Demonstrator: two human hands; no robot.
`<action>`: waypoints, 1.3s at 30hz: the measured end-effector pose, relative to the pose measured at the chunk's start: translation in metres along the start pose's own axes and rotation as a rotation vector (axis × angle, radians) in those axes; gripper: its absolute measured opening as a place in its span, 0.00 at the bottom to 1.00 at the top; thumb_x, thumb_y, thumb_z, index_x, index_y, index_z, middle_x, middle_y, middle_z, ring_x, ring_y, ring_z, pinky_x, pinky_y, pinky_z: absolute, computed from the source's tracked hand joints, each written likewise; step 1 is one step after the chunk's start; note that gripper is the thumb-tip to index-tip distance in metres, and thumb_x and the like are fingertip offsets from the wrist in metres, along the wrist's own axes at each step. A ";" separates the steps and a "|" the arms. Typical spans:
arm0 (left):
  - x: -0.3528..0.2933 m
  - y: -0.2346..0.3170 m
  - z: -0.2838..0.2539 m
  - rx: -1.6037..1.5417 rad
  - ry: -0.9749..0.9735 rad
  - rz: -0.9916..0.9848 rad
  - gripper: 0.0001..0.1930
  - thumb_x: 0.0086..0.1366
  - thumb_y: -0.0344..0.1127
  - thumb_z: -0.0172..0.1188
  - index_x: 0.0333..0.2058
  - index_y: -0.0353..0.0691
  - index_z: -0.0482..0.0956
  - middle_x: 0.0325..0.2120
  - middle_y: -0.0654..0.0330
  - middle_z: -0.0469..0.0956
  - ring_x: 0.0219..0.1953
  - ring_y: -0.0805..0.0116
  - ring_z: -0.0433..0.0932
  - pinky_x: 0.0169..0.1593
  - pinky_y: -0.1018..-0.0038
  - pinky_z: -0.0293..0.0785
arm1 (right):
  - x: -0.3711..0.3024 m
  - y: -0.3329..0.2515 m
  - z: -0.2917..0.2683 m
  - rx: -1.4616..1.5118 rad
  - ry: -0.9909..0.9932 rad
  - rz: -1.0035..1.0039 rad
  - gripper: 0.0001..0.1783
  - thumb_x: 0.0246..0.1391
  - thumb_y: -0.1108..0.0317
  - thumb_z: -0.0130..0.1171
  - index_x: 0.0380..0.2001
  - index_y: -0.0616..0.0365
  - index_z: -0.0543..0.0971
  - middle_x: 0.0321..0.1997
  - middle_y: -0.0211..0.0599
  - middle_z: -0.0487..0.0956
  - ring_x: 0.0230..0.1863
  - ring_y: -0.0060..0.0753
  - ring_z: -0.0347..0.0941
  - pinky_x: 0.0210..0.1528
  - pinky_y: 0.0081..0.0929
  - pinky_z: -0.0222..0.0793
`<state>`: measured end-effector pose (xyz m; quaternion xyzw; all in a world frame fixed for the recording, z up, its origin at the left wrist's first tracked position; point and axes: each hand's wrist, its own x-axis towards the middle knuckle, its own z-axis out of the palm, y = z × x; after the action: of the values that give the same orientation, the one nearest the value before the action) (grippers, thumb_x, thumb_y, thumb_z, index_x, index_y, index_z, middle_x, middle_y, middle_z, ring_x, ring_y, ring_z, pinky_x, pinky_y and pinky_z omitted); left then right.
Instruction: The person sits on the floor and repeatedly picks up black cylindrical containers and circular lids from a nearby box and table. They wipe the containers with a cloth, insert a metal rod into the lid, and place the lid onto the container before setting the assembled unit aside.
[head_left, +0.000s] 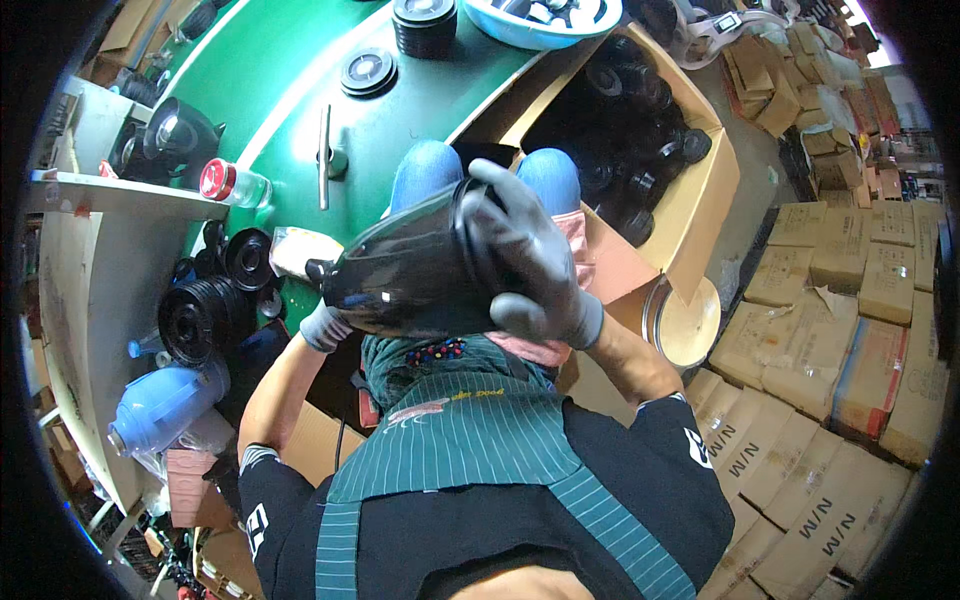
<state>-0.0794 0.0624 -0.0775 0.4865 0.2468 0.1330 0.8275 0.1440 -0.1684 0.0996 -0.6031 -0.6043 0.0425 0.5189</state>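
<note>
A dark see-through jug (400,270) with a black rim or lid lies tilted on its side above my lap. My right hand (530,250), in a grey glove, curls over its wide black-rimmed end, with the thumb apart from the fingers. My left hand (325,327), gloved too, holds the other end from below, near a small black knob or spout; its fingers are mostly hidden behind the jug. Whether the black piece under my right hand is a separate lid cannot be made out.
Ahead, the green table (285,110) bears black round lids (368,72), a metal bar (324,155) and a blue basin (545,30). A carton (715,190) of dark parts stands right. Left are a red-lidded jar (235,184), black discs (195,320) and a blue jug-like container (165,405).
</note>
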 end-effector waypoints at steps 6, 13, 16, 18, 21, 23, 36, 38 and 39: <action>0.006 0.123 0.060 1.176 -0.081 0.854 0.19 0.64 0.35 0.66 0.53 0.35 0.87 0.45 0.51 0.89 0.45 0.56 0.90 0.52 0.64 0.83 | -0.023 0.026 -0.002 0.116 0.015 0.388 0.31 0.77 0.70 0.47 0.78 0.65 0.57 0.76 0.58 0.68 0.75 0.51 0.69 0.80 0.42 0.60; 0.002 0.073 -0.010 0.686 -0.008 0.316 0.22 0.67 0.37 0.68 0.57 0.34 0.82 0.48 0.57 0.86 0.47 0.65 0.84 0.56 0.69 0.80 | -0.048 0.039 -0.010 0.196 -0.174 0.389 0.57 0.67 0.46 0.61 0.84 0.53 0.40 0.86 0.55 0.48 0.86 0.49 0.45 0.84 0.43 0.42; -0.012 -0.014 -0.057 0.251 -0.036 0.117 0.28 0.70 0.36 0.68 0.66 0.36 0.75 0.60 0.57 0.80 0.58 0.64 0.80 0.64 0.65 0.76 | -0.033 0.027 0.009 0.133 -0.012 0.124 0.67 0.60 0.30 0.64 0.85 0.49 0.37 0.87 0.58 0.43 0.87 0.56 0.39 0.85 0.47 0.37; -0.019 0.009 -0.025 0.363 -0.088 0.234 0.30 0.70 0.36 0.69 0.68 0.37 0.73 0.63 0.56 0.78 0.62 0.61 0.78 0.67 0.63 0.75 | -0.032 0.026 0.019 0.407 0.064 0.237 0.65 0.63 0.25 0.56 0.85 0.52 0.40 0.86 0.59 0.47 0.86 0.56 0.45 0.84 0.46 0.40; -0.010 0.140 0.057 1.223 -0.153 0.820 0.23 0.65 0.34 0.67 0.58 0.38 0.84 0.52 0.51 0.86 0.52 0.52 0.87 0.58 0.62 0.83 | -0.044 0.035 0.023 0.498 -0.007 0.653 0.42 0.81 0.40 0.34 0.81 0.62 0.53 0.81 0.52 0.61 0.76 0.44 0.65 0.79 0.41 0.58; -0.015 0.157 0.077 1.628 -0.344 1.307 0.24 0.55 0.45 0.70 0.50 0.41 0.89 0.44 0.53 0.89 0.42 0.55 0.89 0.45 0.61 0.82 | -0.028 0.036 0.016 0.899 -0.042 1.274 0.41 0.81 0.39 0.32 0.80 0.61 0.58 0.80 0.47 0.65 0.76 0.42 0.66 0.79 0.36 0.58; -0.005 0.149 0.055 1.296 -0.302 1.020 0.24 0.61 0.32 0.65 0.57 0.33 0.84 0.48 0.46 0.87 0.51 0.48 0.88 0.57 0.62 0.83 | -0.055 0.027 0.021 0.500 0.004 0.938 0.37 0.82 0.46 0.33 0.80 0.62 0.55 0.78 0.47 0.67 0.79 0.39 0.60 0.81 0.35 0.51; -0.005 0.134 0.051 1.173 -0.201 0.888 0.26 0.62 0.33 0.66 0.59 0.32 0.83 0.50 0.46 0.86 0.52 0.49 0.87 0.58 0.62 0.83 | -0.045 0.013 0.011 0.435 -0.087 0.906 0.39 0.83 0.45 0.29 0.80 0.65 0.53 0.80 0.47 0.64 0.81 0.37 0.57 0.83 0.33 0.47; -0.005 0.122 0.047 1.082 -0.117 0.772 0.27 0.62 0.33 0.66 0.61 0.32 0.81 0.52 0.45 0.86 0.53 0.50 0.87 0.58 0.61 0.83 | -0.044 0.009 0.008 0.356 -0.094 0.765 0.42 0.81 0.41 0.29 0.81 0.64 0.49 0.82 0.50 0.58 0.83 0.41 0.53 0.84 0.35 0.43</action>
<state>-0.0564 0.0852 0.0489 0.8930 0.0416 0.2506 0.3716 0.1330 -0.1953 0.0651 -0.6824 -0.3431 0.3631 0.5337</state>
